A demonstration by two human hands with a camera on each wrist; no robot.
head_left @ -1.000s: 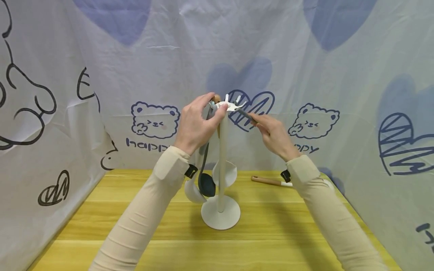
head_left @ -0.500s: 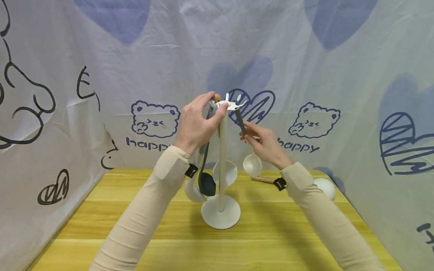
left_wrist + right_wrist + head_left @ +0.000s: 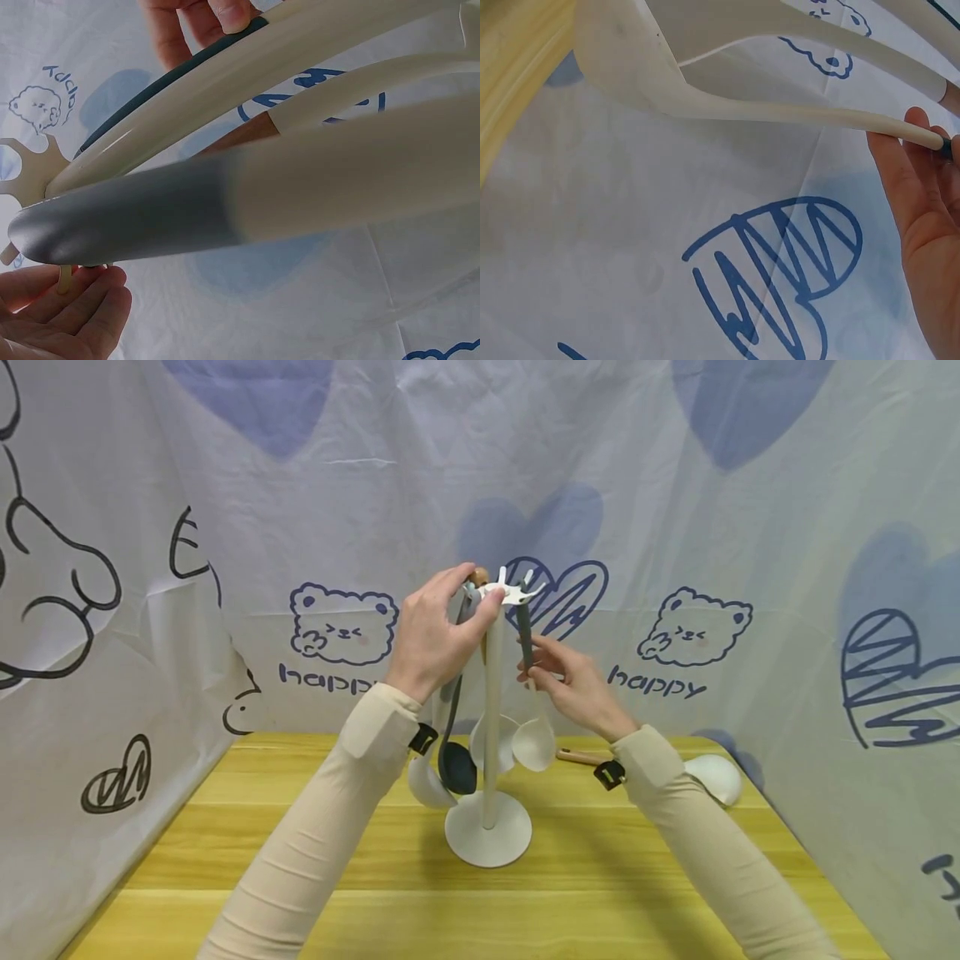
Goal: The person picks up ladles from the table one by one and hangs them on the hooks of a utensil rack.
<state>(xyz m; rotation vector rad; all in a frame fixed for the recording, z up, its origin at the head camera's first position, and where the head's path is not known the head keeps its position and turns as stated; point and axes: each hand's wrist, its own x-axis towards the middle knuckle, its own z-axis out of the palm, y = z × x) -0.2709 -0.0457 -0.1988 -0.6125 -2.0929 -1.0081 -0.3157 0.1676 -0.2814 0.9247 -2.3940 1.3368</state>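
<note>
A white utensil stand [image 3: 492,718] stands upright, its hooked top [image 3: 507,596] in the grip of my left hand [image 3: 442,631], thumb over the edge. From a right-hand hook hangs a white ladle [image 3: 534,745] with a grey handle. My right hand [image 3: 573,681] pinches that handle between thumb and fingers; in the right wrist view the hand [image 3: 930,225] is beside the ladle's stem [image 3: 802,114]. Below my left hand hang a black-headed utensil [image 3: 457,768] and a white-headed one [image 3: 429,783]. Behind the post hangs another white-bowled utensil [image 3: 501,739], wooden-handled in the left wrist view.
On the yellow wood-grain table [image 3: 360,893], right of the stand's round base [image 3: 487,852], lies a utensil with a brown handle [image 3: 581,757] and white head [image 3: 716,778]; my right forearm covers its middle. Printed white cloth [image 3: 420,485] encloses the back and sides.
My right hand has moved down and left, swinging the ladle's handle from slanted outward to nearly vertical beside the post. My left hand has stayed on the stand's top.
</note>
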